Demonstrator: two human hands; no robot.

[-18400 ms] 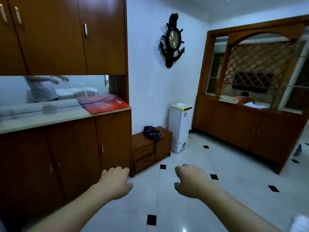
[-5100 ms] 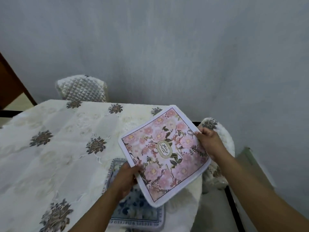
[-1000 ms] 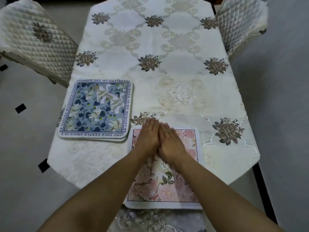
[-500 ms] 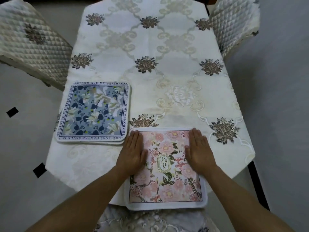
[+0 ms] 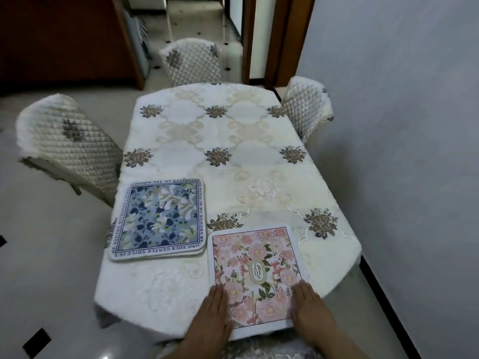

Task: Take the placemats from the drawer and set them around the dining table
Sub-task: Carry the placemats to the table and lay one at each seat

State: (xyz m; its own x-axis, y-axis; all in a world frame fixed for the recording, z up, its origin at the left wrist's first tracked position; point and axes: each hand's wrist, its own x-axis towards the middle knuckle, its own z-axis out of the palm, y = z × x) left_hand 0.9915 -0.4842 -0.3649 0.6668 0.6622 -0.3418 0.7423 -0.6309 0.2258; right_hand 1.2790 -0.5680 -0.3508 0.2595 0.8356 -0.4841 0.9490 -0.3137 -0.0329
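A pink floral placemat (image 5: pixel 255 270) lies flat at the near end of the dining table (image 5: pixel 233 141), which wears a cream embroidered cloth. My left hand (image 5: pixel 212 314) rests flat on the mat's near left corner and my right hand (image 5: pixel 309 308) on its near right corner, fingers together and holding nothing. A blue floral placemat (image 5: pixel 159 220) with a lettered border lies on the table's left side; it looks like a stack of two or more mats.
Quilted cream chairs stand at the left (image 5: pixel 67 143), at the far end (image 5: pixel 193 63) and at the far right (image 5: pixel 307 104). A grey wall (image 5: pixel 404 125) runs close along the right side. A dark wooden cabinet (image 5: pixel 67 37) stands at the back left.
My hands have slid from the middle of the pink mat outward and then back to its near corners. The view has tilted up and shows more of the room.
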